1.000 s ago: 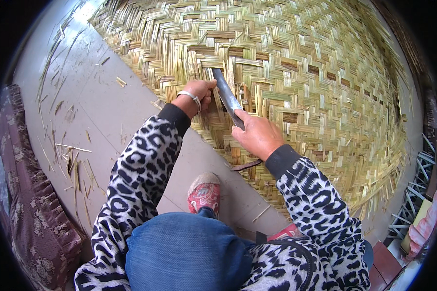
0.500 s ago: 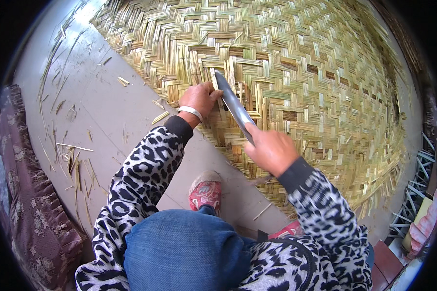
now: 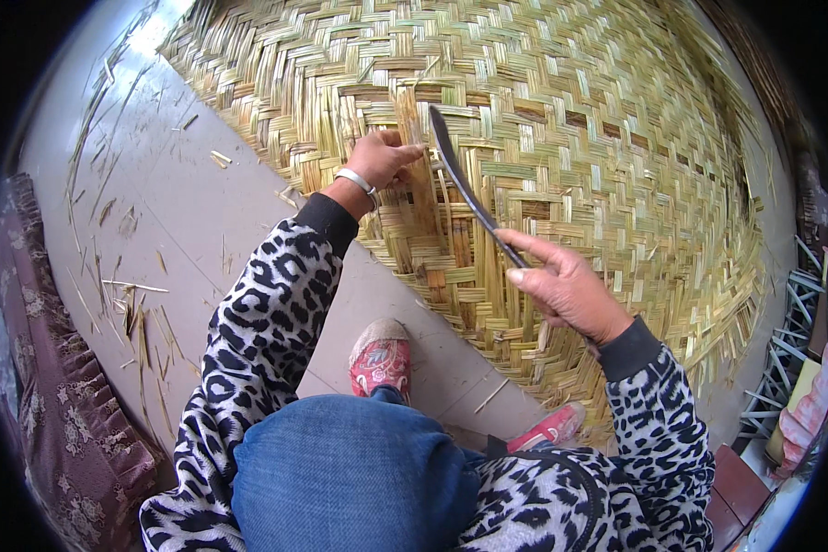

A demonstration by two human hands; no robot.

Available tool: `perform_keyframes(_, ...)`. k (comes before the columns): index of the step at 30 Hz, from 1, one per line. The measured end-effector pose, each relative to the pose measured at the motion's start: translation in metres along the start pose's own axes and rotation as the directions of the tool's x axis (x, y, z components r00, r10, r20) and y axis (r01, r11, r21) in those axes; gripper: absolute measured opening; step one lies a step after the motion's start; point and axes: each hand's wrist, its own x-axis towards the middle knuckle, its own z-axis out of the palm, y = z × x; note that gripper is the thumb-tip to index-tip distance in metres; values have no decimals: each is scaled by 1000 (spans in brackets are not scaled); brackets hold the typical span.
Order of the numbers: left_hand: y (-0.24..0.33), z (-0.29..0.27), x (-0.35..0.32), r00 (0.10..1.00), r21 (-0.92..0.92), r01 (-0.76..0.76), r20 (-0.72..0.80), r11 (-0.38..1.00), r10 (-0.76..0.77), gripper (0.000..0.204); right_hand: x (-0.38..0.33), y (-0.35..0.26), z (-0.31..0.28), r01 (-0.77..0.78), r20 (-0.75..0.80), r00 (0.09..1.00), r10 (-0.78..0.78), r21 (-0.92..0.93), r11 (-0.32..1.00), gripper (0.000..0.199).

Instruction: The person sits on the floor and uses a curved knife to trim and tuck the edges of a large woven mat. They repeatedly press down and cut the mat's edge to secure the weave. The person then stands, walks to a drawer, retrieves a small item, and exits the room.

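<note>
A large mat (image 3: pixel 561 156) of woven split strips in yellow, green and brown lies on the floor before me. At its near left edge, my left hand (image 3: pixel 380 161) is closed, thumb and fingers pinching a broad brownish strip (image 3: pixel 418 189) that lies over the weave. Its fingertips are partly hidden. To the right, my right hand (image 3: pixel 570 285) grips a long, slightly curved knife (image 3: pixel 465 184), its handle mostly covered by my fingers. The blade points away from me, edge-on to view, over the mat and a little right of the strip, apart from my left hand.
Loose strip scraps (image 3: pixel 138 322) litter the grey floor (image 3: pixel 193 212) on the left. A purple patterned cloth (image 3: pixel 74 405) hangs at the far left. My red-patterned shoes (image 3: pixel 380 359) are by the mat's near edge. A metal rack (image 3: pixel 773 368) stands at the right.
My right hand has drawn the knife back to the right, away from my left hand, and the blade has turned edge-on. The brown strip now shows more broadly. My right foot has come into view.
</note>
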Motion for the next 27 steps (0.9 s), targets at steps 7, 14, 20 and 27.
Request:
perform_keyframes(7,-38,7,-5,980,-13,-33,-199,999,29,22,14,10,25,175,122,977,-173,-6,985,55)
perform_keyframes(14,-42,-4,-14,993,-66,3,-120,998,-11,23,55,8,15,92,34,996,-87,-158,983,53)
perform_keyframes(20,-39,-15,-18,997,-201,77,12,976,-76,19,67,-9,-3,160,67,987,-145,-410,898,61)
perform_keyframes(27,-36,-16,-17,993,-400,121,36,908,-117,21,92,-4,11,260,16,958,-286,-471,843,61)
